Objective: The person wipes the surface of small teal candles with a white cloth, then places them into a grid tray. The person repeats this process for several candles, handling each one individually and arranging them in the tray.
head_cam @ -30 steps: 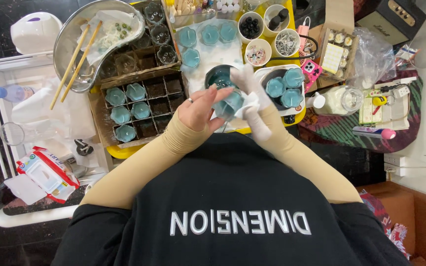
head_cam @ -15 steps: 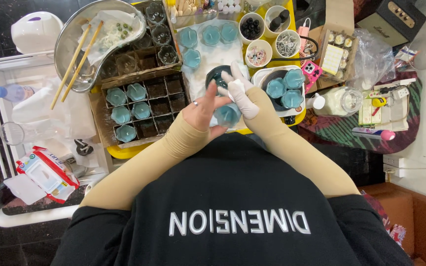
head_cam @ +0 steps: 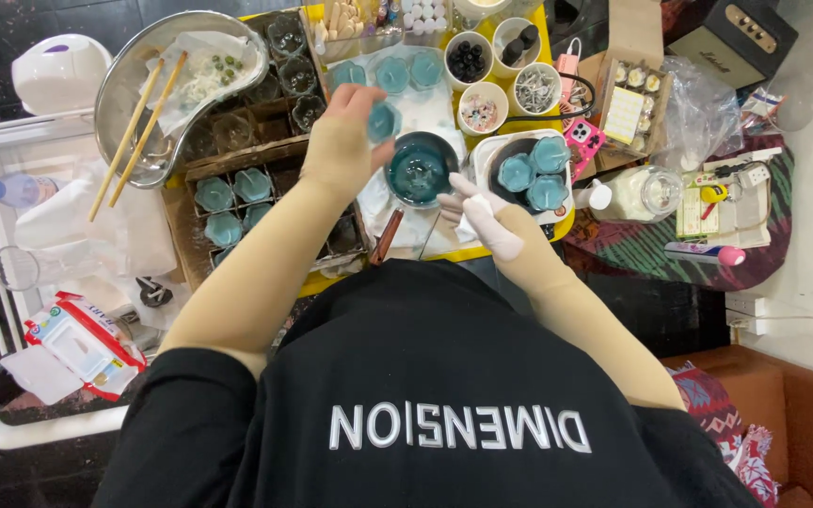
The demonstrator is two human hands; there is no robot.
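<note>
Since half a second ago I see the left hand (head_cam: 345, 141) has gone up and away from the right, carrying a small teal cup (head_cam: 383, 120) pinched in its fingertips above the teal bowl (head_cam: 421, 169). Cup looks tipped on its side, mouth toward the bowl, though its long axis is hard to judge this small. Right hand (head_cam: 486, 218), in a white glove, rests just beside the bowl's near rim; fingers half curled, and I cannot tell whether they hold anything. More teal cups sit in the white tray (head_cam: 491, 150) and the cardboard crate (head_cam: 237, 155). My own torso hides the table's near edge.
</note>
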